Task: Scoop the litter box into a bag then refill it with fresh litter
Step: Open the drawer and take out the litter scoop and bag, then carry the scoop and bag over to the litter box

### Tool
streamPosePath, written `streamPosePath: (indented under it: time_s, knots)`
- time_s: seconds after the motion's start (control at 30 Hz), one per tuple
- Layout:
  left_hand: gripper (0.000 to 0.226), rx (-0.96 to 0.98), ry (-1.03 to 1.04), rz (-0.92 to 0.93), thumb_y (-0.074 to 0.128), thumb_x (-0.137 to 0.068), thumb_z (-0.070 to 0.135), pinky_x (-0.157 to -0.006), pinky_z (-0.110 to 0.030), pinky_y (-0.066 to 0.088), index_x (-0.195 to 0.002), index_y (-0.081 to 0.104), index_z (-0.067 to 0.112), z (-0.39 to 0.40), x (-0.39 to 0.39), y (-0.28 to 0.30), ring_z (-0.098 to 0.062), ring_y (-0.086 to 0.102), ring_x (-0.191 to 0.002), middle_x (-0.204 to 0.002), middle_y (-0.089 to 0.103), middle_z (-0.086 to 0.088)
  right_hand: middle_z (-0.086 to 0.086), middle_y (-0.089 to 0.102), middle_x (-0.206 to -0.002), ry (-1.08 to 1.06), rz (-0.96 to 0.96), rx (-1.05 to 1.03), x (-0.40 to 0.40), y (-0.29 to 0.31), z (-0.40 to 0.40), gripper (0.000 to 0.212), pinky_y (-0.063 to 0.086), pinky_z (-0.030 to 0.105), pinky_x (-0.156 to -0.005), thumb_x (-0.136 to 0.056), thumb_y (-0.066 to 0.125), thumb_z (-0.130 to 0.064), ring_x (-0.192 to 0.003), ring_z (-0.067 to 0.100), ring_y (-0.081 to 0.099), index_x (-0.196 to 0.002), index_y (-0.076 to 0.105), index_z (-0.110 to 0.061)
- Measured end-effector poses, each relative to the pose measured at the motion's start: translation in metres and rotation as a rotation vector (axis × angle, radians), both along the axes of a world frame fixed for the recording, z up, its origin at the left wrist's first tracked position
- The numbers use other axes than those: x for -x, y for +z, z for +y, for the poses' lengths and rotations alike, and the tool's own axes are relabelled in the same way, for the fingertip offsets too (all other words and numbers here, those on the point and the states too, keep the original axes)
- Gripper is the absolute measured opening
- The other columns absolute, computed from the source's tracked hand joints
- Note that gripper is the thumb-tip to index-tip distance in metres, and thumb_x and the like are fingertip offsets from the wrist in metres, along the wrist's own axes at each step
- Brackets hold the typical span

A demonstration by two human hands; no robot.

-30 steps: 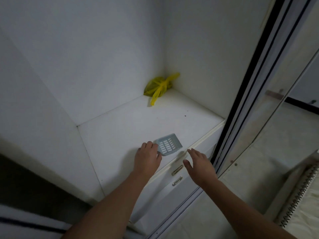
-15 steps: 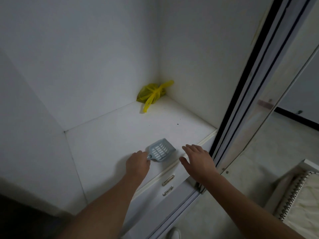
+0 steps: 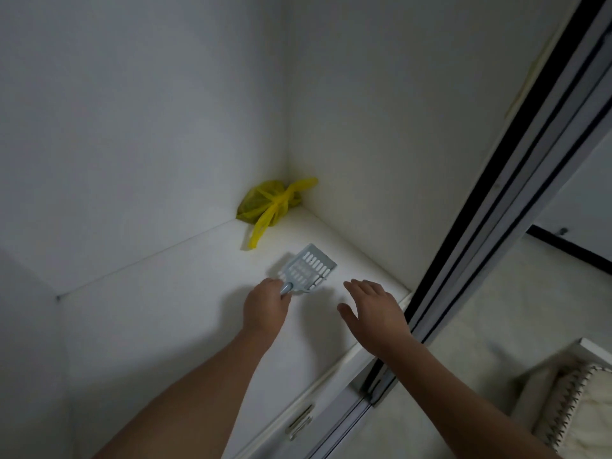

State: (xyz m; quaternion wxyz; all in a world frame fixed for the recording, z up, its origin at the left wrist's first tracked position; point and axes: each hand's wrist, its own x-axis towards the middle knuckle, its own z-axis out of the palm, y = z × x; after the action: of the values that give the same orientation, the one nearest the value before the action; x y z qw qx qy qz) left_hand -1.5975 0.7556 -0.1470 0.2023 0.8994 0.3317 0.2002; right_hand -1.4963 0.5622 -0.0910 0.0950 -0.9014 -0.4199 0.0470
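While the left hand [image 3: 266,308] is gripping the scoop [image 3: 308,269] by its handle, the scoop's wide end is pointing at the bag [image 3: 265,202] in the shelf [image 3: 165,313] corner. The right hand [image 3: 374,313] is hovering spread and empty, just beside the scoop.

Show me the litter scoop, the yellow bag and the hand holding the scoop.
litter scoop [image 3: 309,268]: head view, slotted blade.
yellow bag [image 3: 261,202]: head view, bag's bulging body.
left hand [image 3: 265,306]: head view, back of hand.

Shelf [image 3: 159,326] open left; yellow bag [image 3: 265,203] blocks back corner.
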Motion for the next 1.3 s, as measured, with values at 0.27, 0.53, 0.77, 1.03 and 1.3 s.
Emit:
streamPosePath:
  time_s: [0.27,0.53,0.77,1.03,1.3]
  knots:
    - [0.021,0.014,0.046,-0.041,0.073,-0.084,0.02,-0.058,-0.034,0.04,-0.072,0.062,0.007,0.016,-0.027,0.009,-0.036,0.062,-0.07,-0.074,0.061,-0.014,-0.005,0.039,-0.151,0.034,-0.019,-0.032,-0.046,0.009,0.024,0.054,0.029,0.033,-0.111,-0.1,0.037,-0.046,-0.14,0.018,0.03,-0.147,0.035,-0.021]
    - [0.023,0.08,0.326,-0.127,0.077,-0.08,0.016,-0.059,-0.03,0.034,-0.066,0.059,0.011,0.047,-0.012,0.022,-0.031,0.058,-0.066,-0.068,0.059,-0.008,-0.002,0.042,-0.149,0.217,0.033,-0.106,-0.087,0.01,0.101,0.054,0.031,0.037,-0.111,-0.099,0.038,-0.046,-0.139,0.02,0.032,-0.146,0.037,-0.019]
    - [0.018,0.048,0.564,-0.154,0.077,-0.078,0.017,-0.06,-0.036,0.041,-0.067,0.063,0.013,0.071,-0.008,0.029,-0.03,0.059,-0.067,-0.067,0.061,-0.005,0.005,0.044,-0.145,0.355,-0.009,-0.092,-0.133,0.009,0.212,0.055,0.038,0.039,-0.104,-0.095,0.046,-0.043,-0.132,0.026,0.038,-0.142,0.038,-0.016]
    - [0.021,0.059,0.668,-0.18,0.071,-0.083,0.023,-0.059,-0.034,0.04,-0.068,0.059,0.016,0.096,-0.016,0.022,-0.021,0.055,-0.063,-0.065,0.055,0.001,0.006,0.035,-0.15,0.455,-0.114,-0.018,-0.171,-0.021,0.309,0.064,0.034,0.041,-0.106,-0.091,0.054,-0.034,-0.137,0.027,0.033,-0.148,0.03,-0.016]
    - [0.018,0.101,0.743,-0.183,0.07,-0.085,0.025,-0.058,-0.03,0.032,-0.071,0.062,0.016,0.108,-0.015,0.015,-0.017,0.051,-0.063,-0.067,0.054,0.002,0.005,0.041,-0.145,0.442,-0.143,0.017,-0.188,-0.039,0.34,0.053,0.037,0.04,-0.099,-0.092,0.051,-0.031,-0.128,0.029,0.042,-0.142,0.038,-0.019]
